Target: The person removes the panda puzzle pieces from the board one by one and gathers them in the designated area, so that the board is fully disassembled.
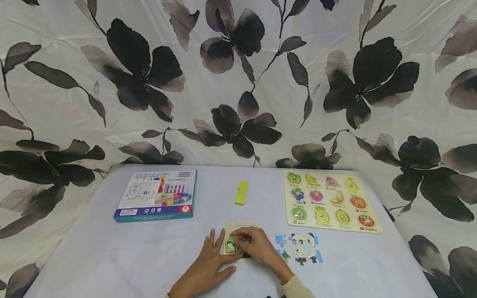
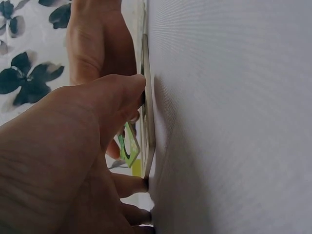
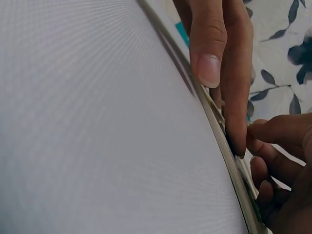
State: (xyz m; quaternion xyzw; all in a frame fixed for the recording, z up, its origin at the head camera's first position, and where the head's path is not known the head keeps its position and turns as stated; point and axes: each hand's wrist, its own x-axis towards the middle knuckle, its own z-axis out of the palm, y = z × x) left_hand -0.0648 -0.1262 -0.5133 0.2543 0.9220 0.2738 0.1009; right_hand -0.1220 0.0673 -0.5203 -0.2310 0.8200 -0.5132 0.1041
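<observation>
A small puzzle board (image 1: 242, 225) with a pale rim lies at the front middle of the white table. My left hand (image 1: 208, 267) rests beside it with fingers spread, its thumb and index finger touching the board's left and near side. Over the board, my right hand (image 1: 258, 246) pinches a green puzzle piece (image 2: 130, 151) between its curled fingers; the left wrist view shows this piece tilted up from the board. Part of the board's green picture (image 1: 230, 245) shows between the hands, and the right hand hides the rest.
Several panda puzzle pieces (image 1: 299, 250) lie right of the board. Behind them is a fruit picture board (image 1: 331, 227). A yellow block (image 1: 241, 193) lies farther back, and a boxed bead set (image 1: 154, 196) lies at the left. Floral cloth (image 1: 238, 82) hangs behind the table.
</observation>
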